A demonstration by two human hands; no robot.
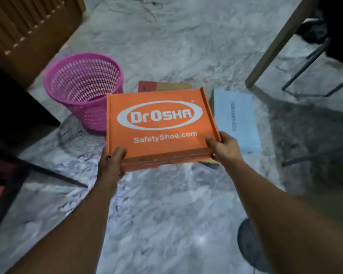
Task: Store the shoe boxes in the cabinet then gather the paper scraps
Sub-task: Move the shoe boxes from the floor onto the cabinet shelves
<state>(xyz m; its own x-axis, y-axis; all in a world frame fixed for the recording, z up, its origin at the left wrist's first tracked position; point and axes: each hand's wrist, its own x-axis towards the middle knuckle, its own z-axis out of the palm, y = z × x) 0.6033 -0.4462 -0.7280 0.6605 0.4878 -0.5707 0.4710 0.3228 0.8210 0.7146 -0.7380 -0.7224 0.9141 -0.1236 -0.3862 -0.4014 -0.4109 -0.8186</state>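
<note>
Both hands, left hand point(112, 163) and right hand point(224, 146), grip an orange shoe box point(158, 123) mid-frame; pink basket point(83, 89) left, pale blue box point(236, 119) right, marble floor point(166, 214).

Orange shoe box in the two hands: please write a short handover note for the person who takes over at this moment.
Left hand and right hand: both grip the near corners of the orange shoe box, lifted above the floor.
Light blue box lies on the floor to its right; a red-brown box lies behind it.
Pink basket stands at left.
Done: no box visibly stored.
Left: store the boxes, gather the paper scraps.
</note>
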